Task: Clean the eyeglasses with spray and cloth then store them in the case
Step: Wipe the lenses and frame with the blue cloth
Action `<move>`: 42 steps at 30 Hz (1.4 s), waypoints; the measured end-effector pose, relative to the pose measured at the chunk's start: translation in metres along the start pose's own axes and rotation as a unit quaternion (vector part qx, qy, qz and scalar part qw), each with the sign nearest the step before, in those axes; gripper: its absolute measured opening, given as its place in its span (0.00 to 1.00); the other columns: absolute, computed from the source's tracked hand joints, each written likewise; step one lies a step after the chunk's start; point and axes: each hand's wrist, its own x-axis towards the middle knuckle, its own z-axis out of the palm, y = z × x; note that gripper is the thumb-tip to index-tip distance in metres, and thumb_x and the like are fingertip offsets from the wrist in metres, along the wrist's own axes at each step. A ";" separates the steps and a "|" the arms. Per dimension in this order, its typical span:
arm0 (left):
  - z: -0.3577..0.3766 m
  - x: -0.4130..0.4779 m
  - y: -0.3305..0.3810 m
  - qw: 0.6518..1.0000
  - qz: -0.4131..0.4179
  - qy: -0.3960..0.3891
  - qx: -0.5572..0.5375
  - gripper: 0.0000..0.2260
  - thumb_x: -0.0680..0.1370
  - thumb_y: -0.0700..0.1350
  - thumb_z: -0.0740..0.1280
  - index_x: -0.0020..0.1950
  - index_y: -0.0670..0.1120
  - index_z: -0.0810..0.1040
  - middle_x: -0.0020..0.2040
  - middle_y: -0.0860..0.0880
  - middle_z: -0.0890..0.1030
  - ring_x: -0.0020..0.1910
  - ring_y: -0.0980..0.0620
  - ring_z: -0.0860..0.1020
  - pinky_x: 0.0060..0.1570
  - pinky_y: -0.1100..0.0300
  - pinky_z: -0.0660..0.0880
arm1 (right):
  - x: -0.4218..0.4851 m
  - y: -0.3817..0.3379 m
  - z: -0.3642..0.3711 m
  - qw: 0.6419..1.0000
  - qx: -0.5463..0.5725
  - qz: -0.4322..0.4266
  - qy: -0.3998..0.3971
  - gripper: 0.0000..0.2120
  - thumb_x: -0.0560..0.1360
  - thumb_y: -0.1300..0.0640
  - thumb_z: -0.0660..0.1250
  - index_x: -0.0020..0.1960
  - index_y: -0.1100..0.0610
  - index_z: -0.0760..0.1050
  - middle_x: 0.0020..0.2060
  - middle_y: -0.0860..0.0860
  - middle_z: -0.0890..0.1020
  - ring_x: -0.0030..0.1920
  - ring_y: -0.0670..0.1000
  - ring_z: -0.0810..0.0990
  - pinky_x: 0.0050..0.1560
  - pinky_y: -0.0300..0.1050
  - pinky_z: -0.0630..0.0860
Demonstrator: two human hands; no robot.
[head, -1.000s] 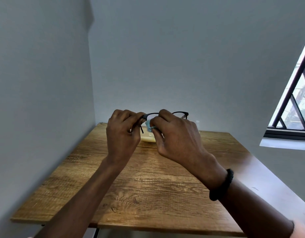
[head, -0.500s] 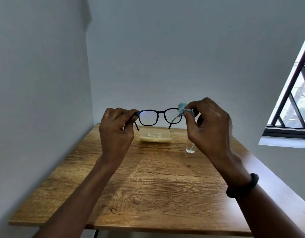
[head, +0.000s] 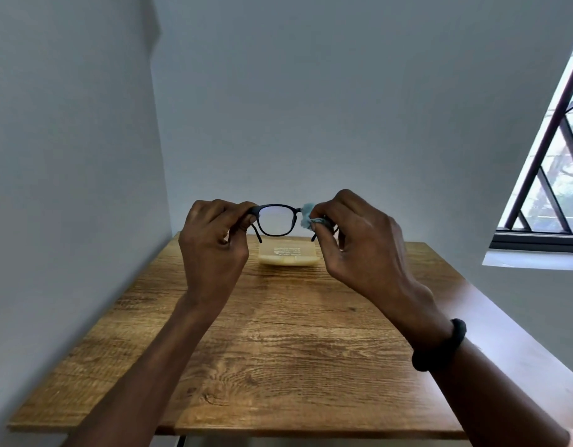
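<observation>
I hold black-framed eyeglasses (head: 276, 221) up above the far part of the wooden table (head: 278, 350). My left hand (head: 214, 243) pinches the frame's left corner by the hinge. My right hand (head: 356, 240) presses a small light-blue cloth (head: 307, 216) onto the right lens, which the cloth and fingers hide. The left lens is bare and see-through. A pale yellow glasses case (head: 290, 254) lies shut on the table just behind and below the glasses. The spray bottle is hidden behind my right hand.
Grey walls close in the table on the left and at the back. A barred window (head: 553, 175) with a white sill is on the right. A black band circles my right wrist (head: 440, 345).
My right hand with the cloth went from the left lens out to the frame's right end, then back inward onto the right lens. The spray bottle seen half a second ago is now covered.
</observation>
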 end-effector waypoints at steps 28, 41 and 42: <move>0.003 -0.005 0.002 0.999 -0.010 0.023 -0.023 0.07 0.77 0.37 0.73 0.53 0.43 0.87 0.42 0.49 0.85 0.44 0.46 0.79 0.42 0.52 0.74 | -0.001 0.000 -0.009 0.999 -0.020 -0.011 -0.025 0.04 0.77 0.57 0.71 0.52 0.55 0.81 0.45 0.47 0.80 0.32 0.43 0.72 0.32 0.39 0.73; 0.004 -0.004 0.004 0.999 -0.016 0.008 -0.036 0.08 0.76 0.35 0.73 0.54 0.42 0.86 0.43 0.49 0.85 0.45 0.47 0.79 0.47 0.69 0.70 | -0.003 0.015 -0.013 0.997 -0.052 0.058 0.017 0.04 0.77 0.56 0.72 0.51 0.53 0.82 0.46 0.46 0.82 0.32 0.44 0.74 0.33 0.40 0.73; 0.004 -0.004 0.004 0.999 -0.016 0.009 -0.038 0.08 0.76 0.35 0.73 0.54 0.42 0.86 0.43 0.49 0.85 0.46 0.47 0.79 0.47 0.69 0.70 | -0.002 0.015 -0.013 0.997 -0.054 0.059 0.021 0.04 0.77 0.56 0.72 0.51 0.53 0.82 0.46 0.46 0.82 0.32 0.44 0.73 0.33 0.39 0.72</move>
